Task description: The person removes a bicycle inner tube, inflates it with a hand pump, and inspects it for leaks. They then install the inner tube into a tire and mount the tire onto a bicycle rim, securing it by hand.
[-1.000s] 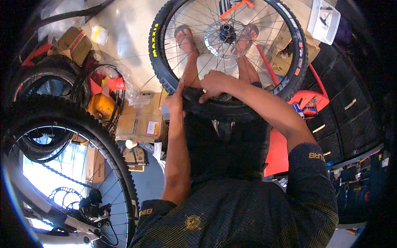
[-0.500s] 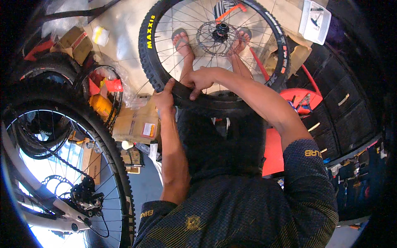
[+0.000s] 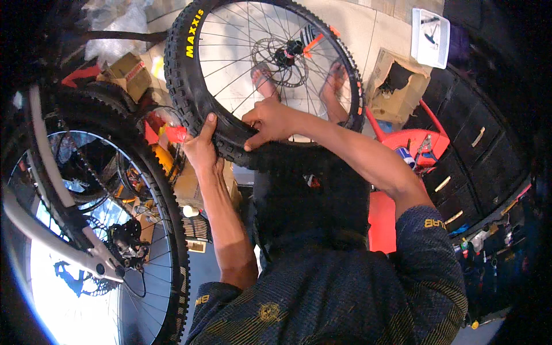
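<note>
A bicycle wheel (image 3: 221,112) with a knobby black tyre is tilted in front of my lap, its spokes, brake rotor and hub (image 3: 289,53) in view. My left hand (image 3: 201,148) grips the tyre from its outer side at the near left, thumb up along the tread. Just right of it, my right hand (image 3: 271,121) has its thumb and fingers curled over the tyre's sidewall by the rim. Some of the left fingertips are hidden under the tyre. Through the spokes I see my feet in sandals on the floor.
Another bicycle's rear wheel and pale frame (image 3: 80,253) stand close on my left. Cardboard boxes (image 3: 127,76) and tyres lie beyond. To the right are a red stool (image 3: 411,142) with tools, an open cardboard box (image 3: 397,86), a white basket (image 3: 430,39) and black drawers (image 3: 466,138).
The wheel has shifted left and tilted more, and both hands have moved left with it. The right thumb and fingers now sit farther apart on the tyre. My view has shifted slightly.
</note>
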Motion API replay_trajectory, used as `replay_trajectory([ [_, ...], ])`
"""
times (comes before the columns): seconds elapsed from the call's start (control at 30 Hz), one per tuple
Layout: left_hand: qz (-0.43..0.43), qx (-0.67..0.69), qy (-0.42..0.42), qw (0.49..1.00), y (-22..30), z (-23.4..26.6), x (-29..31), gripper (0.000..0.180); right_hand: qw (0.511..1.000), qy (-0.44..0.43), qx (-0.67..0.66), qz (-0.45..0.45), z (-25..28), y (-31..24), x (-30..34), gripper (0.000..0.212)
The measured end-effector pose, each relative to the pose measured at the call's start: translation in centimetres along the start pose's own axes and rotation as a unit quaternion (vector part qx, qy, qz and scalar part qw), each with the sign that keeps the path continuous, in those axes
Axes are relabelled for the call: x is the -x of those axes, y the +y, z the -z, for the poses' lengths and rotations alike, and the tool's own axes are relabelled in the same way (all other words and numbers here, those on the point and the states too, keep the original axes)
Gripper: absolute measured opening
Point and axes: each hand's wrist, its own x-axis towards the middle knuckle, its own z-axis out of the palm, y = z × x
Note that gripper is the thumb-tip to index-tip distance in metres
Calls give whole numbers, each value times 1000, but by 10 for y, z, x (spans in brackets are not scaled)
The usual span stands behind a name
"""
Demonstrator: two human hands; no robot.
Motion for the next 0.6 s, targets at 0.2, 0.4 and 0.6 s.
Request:
replay_trajectory([
  [0.2, -81, -108, -37, 990, 50, -12, 4, 31, 987, 129, -7, 95, -6, -10, -5, 61],
  [0.4, -155, -249, -72, 953, 44, -29, -28, 34, 904, 414, 63, 84, 30, 7, -11, 66],
  [0.6, -234, -323, -136, 907, 73, -63, -42, 34, 920, 359, 50, 152, 78, 20, -44, 67],
])
